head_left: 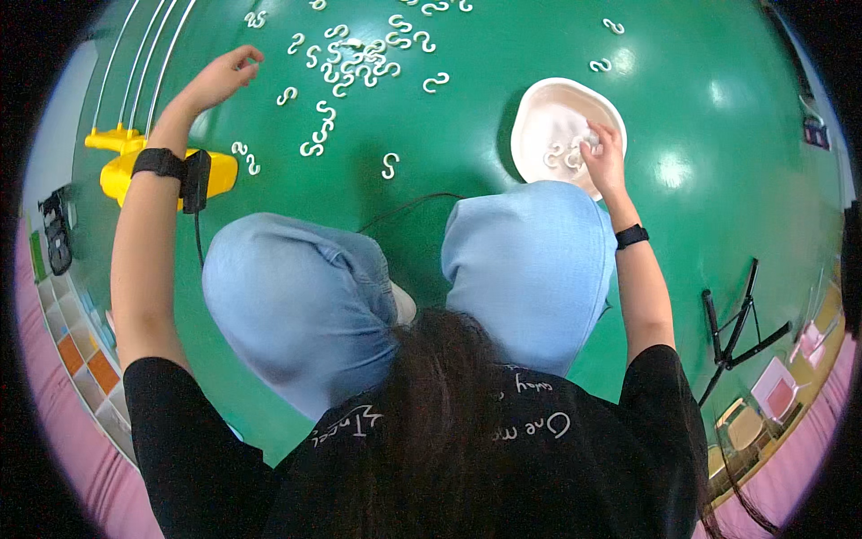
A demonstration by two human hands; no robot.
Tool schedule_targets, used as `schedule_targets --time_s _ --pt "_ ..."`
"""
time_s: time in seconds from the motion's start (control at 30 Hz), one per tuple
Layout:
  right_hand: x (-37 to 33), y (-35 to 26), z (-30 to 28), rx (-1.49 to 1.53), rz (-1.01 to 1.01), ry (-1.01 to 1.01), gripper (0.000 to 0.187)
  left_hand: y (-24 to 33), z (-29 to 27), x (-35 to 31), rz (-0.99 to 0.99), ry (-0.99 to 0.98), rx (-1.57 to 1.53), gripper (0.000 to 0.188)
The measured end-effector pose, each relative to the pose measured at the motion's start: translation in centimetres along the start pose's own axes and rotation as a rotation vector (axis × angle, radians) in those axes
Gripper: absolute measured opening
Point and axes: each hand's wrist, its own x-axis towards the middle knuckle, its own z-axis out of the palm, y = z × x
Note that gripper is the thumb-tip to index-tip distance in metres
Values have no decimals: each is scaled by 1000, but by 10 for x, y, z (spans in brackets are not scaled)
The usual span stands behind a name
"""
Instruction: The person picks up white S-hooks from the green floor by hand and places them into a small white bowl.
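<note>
White S-shaped hooks [364,54] lie scattered over the green floor, thickest ahead of me. My left hand [224,79] hovers over the floor to the left of them, its fingers loosely bent and apart, with nothing visible in them. At the right, beyond my knee, stands a white bowl [539,108] with a few hooks [557,157] inside. My right hand [605,160] reaches over the bowl's right side and dips into it, thumb and fingers closed around a white S-shaped hook. Part of that hook is hidden by the fingers.
Beside my left forearm is a yellow stand [117,175] with upright metal rods. A dark cable [409,208] runs across the floor between my knees [296,296]. A folding black stand [741,328] is at the right. Stray hooks [600,66] lie beyond the bowl.
</note>
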Motion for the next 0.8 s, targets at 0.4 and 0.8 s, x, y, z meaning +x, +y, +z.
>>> schedule_targets --time_s 0.4,0.8 --pt "-48 28 9 -739 81 284 67 -137 221 -77 -240 -192 91 70" --pt "30 -29 -15 -413 249 -573 77 -91 251 1 -478 69 131 96"
